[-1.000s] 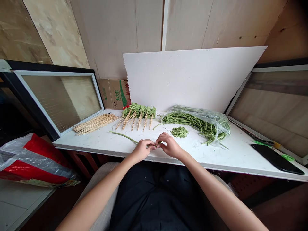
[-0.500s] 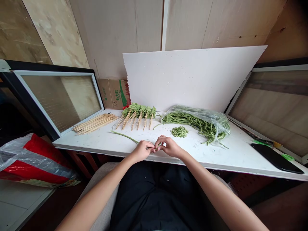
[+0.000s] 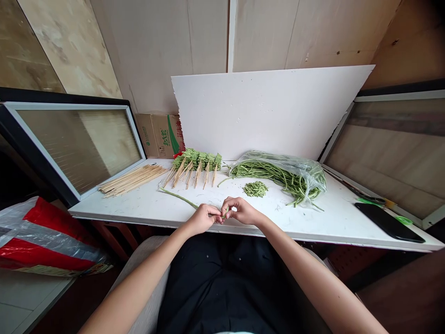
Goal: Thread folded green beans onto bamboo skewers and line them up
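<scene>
A green long bean (image 3: 181,198) runs leftward over the table from my left hand (image 3: 203,218), which is closed around it near one end. My right hand (image 3: 240,211) pinches the bean's short tip between thumb and forefinger, right against the left fingertips. Whether the tip is still joined to the rest is hidden by the fingers. Just beyond my right hand lies a small heap of cut bean pieces (image 3: 255,189). Further back, a bundle of whole long beans (image 3: 266,170) rests partly inside a clear plastic bag (image 3: 314,174).
Bean-loaded skewers (image 3: 200,160) are stacked at the back, sticks toward me. Bare bamboo skewers (image 3: 134,180) lie left of them. A black phone-like slab (image 3: 387,221) sits at the right. A cardboard box (image 3: 158,134) and a white board (image 3: 271,111) stand behind.
The view has shifted slightly, so the table's things appear a little further left. Both hands stay together on the bean, and a bit of green now shows at the right fingertips.
</scene>
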Demonstrator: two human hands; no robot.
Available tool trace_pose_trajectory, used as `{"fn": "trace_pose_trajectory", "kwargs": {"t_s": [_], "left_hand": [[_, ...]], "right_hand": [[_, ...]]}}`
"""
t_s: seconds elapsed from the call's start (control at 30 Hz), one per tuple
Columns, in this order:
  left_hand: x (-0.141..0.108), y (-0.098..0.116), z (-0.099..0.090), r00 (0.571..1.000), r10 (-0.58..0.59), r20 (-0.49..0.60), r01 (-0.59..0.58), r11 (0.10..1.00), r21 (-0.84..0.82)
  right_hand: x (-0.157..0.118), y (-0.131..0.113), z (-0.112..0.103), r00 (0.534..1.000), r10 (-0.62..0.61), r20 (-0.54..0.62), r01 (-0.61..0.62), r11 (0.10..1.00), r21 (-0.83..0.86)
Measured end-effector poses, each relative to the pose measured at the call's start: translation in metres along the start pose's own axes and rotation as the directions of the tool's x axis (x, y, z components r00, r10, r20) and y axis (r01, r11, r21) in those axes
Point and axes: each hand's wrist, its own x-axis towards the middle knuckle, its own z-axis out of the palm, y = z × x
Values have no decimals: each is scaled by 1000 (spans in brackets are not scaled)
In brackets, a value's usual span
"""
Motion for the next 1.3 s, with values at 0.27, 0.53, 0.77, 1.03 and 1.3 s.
{"fn": "trace_pose_trajectory", "kwargs": {"t_s": [0.27,0.53,0.77,1.03,1.3], "left_hand": [[1,6,2,996,46,-73,-46,999,-4],[0,-1,-1,989,-45,-140,49,999,22],[0,-5,-3,987,-70,-144,78,995,56],[1,-5,-4,992,-19,-127,27,998,59],[0,-14,-4,991,39,-125,-18,985,170]], "right_hand": [[1,-2,-6,1000,16,-18,-12,976,218],[-6,29,-46,920,2,-393,-229,814,-534],[-15,56,-53,923,111,-369,-342,676,-653],[-14,55,-55,923,140,-359,-343,721,-602],[-6,9,-42,960,87,-266,-204,868,-452]]}}
